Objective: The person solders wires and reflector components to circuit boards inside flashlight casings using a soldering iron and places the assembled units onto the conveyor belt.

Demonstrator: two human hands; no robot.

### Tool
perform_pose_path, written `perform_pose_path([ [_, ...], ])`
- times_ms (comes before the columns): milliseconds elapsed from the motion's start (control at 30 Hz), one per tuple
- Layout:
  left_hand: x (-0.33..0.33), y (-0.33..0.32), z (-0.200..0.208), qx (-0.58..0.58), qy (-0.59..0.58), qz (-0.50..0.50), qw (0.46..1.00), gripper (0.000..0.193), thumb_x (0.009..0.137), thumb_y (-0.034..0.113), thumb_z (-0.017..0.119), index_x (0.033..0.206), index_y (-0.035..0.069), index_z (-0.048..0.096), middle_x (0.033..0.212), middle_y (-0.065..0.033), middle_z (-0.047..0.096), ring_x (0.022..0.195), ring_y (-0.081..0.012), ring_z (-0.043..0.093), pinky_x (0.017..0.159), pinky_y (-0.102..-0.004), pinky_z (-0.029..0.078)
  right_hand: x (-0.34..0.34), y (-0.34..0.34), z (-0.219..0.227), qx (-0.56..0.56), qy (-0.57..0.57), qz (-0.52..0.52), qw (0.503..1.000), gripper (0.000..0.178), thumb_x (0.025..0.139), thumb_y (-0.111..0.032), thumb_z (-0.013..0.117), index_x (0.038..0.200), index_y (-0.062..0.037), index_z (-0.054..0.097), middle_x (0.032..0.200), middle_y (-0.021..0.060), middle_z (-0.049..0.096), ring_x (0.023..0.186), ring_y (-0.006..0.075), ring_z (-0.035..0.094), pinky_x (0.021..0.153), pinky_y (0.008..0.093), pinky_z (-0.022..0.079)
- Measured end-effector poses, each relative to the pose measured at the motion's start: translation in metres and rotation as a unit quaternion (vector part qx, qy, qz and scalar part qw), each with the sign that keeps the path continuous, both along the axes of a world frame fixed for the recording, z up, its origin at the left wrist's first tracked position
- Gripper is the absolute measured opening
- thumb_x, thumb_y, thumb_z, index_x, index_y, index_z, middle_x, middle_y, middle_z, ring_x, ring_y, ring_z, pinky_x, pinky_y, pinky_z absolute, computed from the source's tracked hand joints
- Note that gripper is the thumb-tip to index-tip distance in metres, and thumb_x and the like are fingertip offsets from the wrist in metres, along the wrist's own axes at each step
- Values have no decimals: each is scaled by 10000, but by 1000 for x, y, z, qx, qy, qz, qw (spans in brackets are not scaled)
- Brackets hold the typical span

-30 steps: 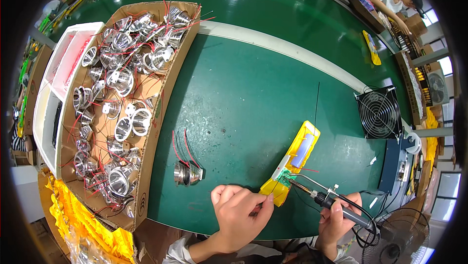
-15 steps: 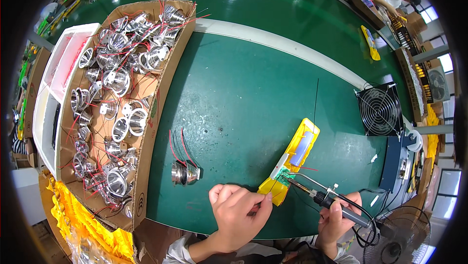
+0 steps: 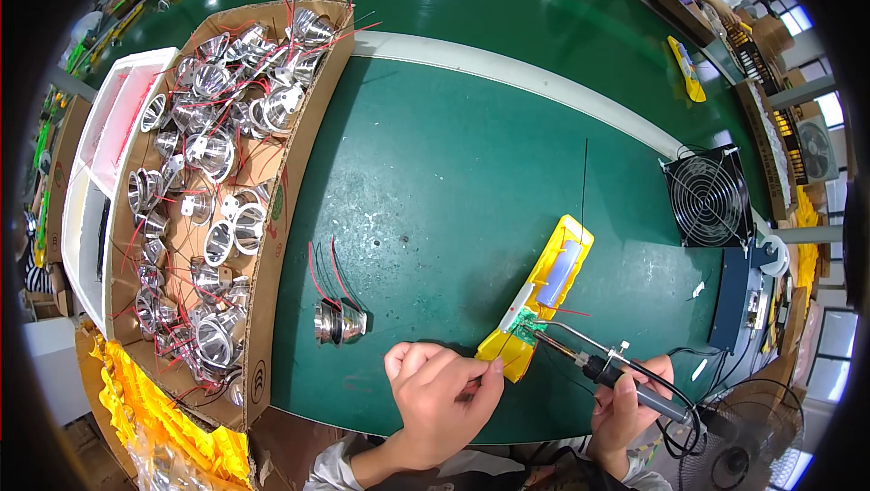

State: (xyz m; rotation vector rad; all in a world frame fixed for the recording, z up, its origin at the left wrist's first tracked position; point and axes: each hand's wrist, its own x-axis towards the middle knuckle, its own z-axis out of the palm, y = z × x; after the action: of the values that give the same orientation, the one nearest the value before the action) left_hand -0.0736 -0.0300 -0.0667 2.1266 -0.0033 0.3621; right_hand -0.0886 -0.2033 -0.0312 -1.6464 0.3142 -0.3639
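Note:
A yellow plastic housing [image 3: 507, 361] lies on the green bench with a blue cylindrical battery cell [image 3: 559, 274] and a small green circuit board [image 3: 523, 324] in it. My right hand [image 3: 625, 408] is closed around the dark handle of a soldering iron [image 3: 640, 390], whose tip meets the board; a thin metal tube [image 3: 580, 332] runs alongside to the same spot. Thumb and forefinger of my left hand [image 3: 447, 391] pinch a thin dark wire at the housing's lower end. Left of that hand, stacked silver reflector cups [image 3: 341, 322] with red and black wires rest on the bench.
A cardboard box [image 3: 313, 142] full of wired silver reflectors stands at the left, beside a white foam box [image 3: 89, 142]. At the right are a black fan [image 3: 709, 197] and a blue-grey device [image 3: 730, 301]. Beyond the pale ledge, another yellow housing [image 3: 686, 69] lies near a person.
The view has shifted slightly, so the box and bench appear a little further left. Both hands keep their grips, and the iron's tip stays at the board.

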Motion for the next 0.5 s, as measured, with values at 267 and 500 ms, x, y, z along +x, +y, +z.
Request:
perform_pose_path([
  [267, 0, 0, 0, 3, -2, 1, 1000, 157, 588, 15, 679, 575, 97, 545, 469, 37, 438, 522, -155, 429, 625, -305, 297, 1, 2, 2, 1, -6, 17, 1000, 195, 787, -107, 546, 808, -11, 378, 524, 53, 456, 367, 62, 414, 324, 180, 337],
  [500, 0, 0, 0, 4, -4, -1, 1000, 164, 588, 10, 677, 572, 99, 541, 465, 39, 432, 520, -154, 422, 615, -302, 292, 1, 2, 2, -1, -6, 18, 1000, 196, 789, -108, 548, 812, -11, 379, 525, 50, 453, 370, 63, 412, 331, 177, 338],
])
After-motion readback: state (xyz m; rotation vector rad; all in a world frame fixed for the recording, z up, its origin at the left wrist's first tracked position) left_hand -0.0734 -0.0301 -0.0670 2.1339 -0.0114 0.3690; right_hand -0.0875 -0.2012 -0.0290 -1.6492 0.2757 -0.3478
